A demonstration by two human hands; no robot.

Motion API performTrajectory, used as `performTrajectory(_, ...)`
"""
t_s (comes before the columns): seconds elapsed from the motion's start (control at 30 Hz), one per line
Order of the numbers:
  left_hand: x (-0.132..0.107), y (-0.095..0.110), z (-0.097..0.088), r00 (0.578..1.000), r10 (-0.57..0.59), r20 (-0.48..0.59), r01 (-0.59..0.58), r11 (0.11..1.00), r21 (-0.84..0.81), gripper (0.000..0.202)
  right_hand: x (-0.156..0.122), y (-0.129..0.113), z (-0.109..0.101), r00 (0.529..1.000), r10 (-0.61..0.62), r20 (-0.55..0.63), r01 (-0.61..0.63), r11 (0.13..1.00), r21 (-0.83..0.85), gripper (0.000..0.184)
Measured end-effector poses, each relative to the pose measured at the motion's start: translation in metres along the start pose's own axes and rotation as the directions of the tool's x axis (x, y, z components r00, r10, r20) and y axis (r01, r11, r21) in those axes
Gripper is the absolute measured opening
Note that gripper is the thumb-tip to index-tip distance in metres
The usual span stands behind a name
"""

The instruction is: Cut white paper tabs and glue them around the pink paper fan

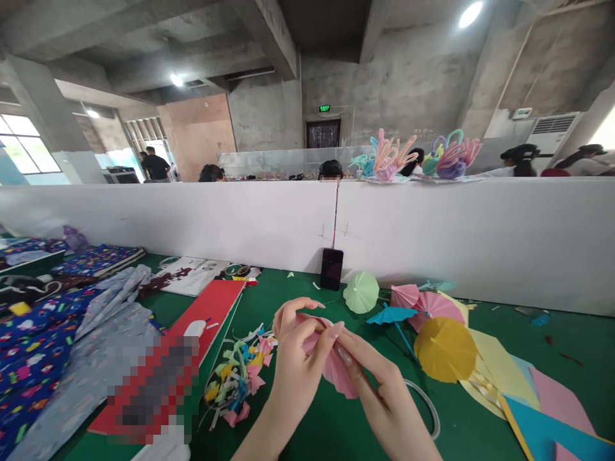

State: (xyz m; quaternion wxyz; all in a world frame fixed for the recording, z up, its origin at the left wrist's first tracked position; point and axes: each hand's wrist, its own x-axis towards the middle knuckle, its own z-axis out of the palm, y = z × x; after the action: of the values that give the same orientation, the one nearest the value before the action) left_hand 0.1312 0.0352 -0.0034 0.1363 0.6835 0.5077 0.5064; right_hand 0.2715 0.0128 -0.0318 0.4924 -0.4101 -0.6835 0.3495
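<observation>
Both my hands hold a pleated pink paper fan (336, 371) above the green table (528, 333). My left hand (295, 358) pinches its upper left edge with thumb and fingers. My right hand (379, 394) grips the pleats from the right, index finger laid along the fold. Several finished paper umbrellas lie beyond: a light green one (361, 292), a yellow one (444, 349), a pink one (435, 306) and a teal one (391, 315).
A heap of coloured paper scraps (237, 378) lies left of my hands. A red sheet (211, 310), patterned cloths (43, 346) and a black phone (331, 269) leaning on the white partition (240, 218) surround the work area. Coloured paper sheets (528, 390) lie right. People sit behind the partition.
</observation>
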Motion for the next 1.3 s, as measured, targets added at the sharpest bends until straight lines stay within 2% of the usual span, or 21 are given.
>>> performTrajectory(0.13,-0.005,0.005,-0.003,0.999,-0.045,-0.018,0.045,0.998,-0.035,0.032,-0.012,-0.007,0.001,0.998,-0.013,-0.058,0.016,0.999,0.046,0.034)
performTrajectory(0.27,-0.017,0.007,-0.002,0.988,-0.039,-0.148,0.037,0.999,-0.014,0.028,-0.018,-0.016,0.004,0.999,0.023,-0.031,-0.020,0.995,0.093,0.033)
performTrajectory(0.33,-0.023,0.008,-0.005,0.981,-0.036,-0.190,0.035,0.999,-0.012,0.035,-0.018,-0.018,0.006,0.998,0.048,-0.029,-0.045,0.994,0.103,0.032)
performTrajectory(0.43,-0.029,0.007,-0.016,0.976,-0.037,-0.214,0.037,0.999,-0.004,0.048,-0.017,-0.020,0.008,0.996,0.081,-0.037,-0.077,0.991,0.109,0.034)
performTrajectory(0.53,-0.033,0.003,-0.032,0.977,-0.024,-0.212,0.033,0.999,0.035,0.034,-0.017,-0.022,0.009,0.995,0.102,-0.014,-0.100,0.988,0.118,0.036)
performTrajectory(0.63,-0.039,-0.005,-0.047,0.990,-0.040,-0.135,0.050,0.996,0.073,0.018,-0.021,-0.027,0.011,0.993,0.115,0.014,-0.115,0.986,0.122,0.038)
performTrajectory(0.73,-0.048,-0.012,-0.059,0.998,-0.057,0.039,0.054,0.995,0.087,0.020,-0.027,-0.034,0.014,0.993,0.111,0.036,-0.115,0.985,0.132,0.037)
performTrajectory(0.83,-0.060,-0.016,-0.066,0.982,-0.060,0.179,0.040,0.993,0.115,0.021,-0.033,-0.040,0.017,0.993,0.106,0.053,-0.113,0.984,0.136,0.035)
performTrajectory(0.93,-0.071,-0.016,-0.073,0.976,-0.066,0.208,0.033,0.986,0.163,0.026,-0.038,-0.044,0.021,0.992,0.104,0.068,-0.111,0.987,0.118,0.032)
performTrajectory(1.17,-0.086,-0.005,-0.090,0.958,-0.052,0.281,-0.004,0.980,0.197,0.024,-0.038,-0.047,0.033,0.990,0.117,0.072,-0.117,0.993,-0.003,0.028)
performTrajectory(1.3,-0.100,-0.009,-0.098,0.943,-0.067,0.325,0.006,0.983,0.186,0.029,-0.047,-0.044,0.042,0.984,0.140,0.113,-0.134,0.989,-0.058,0.025)
